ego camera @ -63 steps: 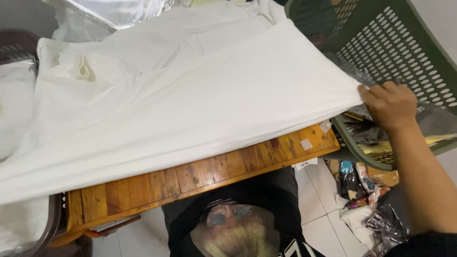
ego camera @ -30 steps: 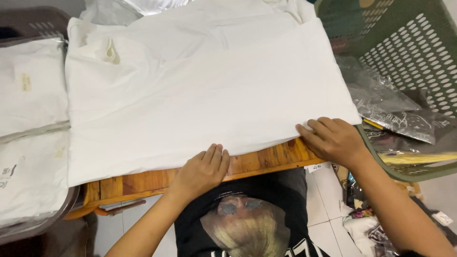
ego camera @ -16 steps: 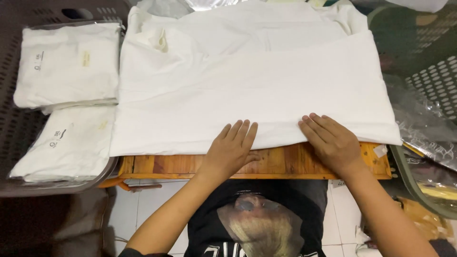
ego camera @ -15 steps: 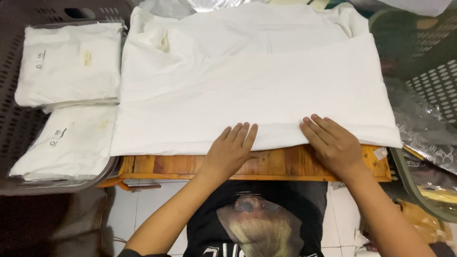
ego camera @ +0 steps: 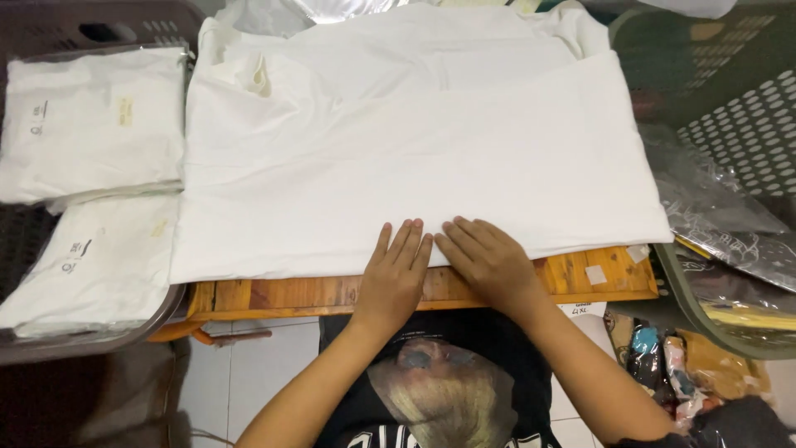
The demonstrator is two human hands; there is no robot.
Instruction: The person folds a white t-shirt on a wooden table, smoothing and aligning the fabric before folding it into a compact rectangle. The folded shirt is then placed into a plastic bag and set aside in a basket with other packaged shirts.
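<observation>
Both hands: our left hand [ego camera: 396,278] and right hand [ego camera: 489,261] lie flat, side by side, fingers open, gripping nothing.
Cloth: white folded garment [ego camera: 414,158] covers the tabletop [ego camera: 282,292]; we press its near edge.

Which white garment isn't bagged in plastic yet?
The big white shirt spread on the wooden table under both hands. The two folded ones at the left are sealed in clear bags.

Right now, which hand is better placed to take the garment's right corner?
Right. The right hand lies flat on the hem of the white garment, on that corner's side; the left hand sits beside it, farther away.
</observation>
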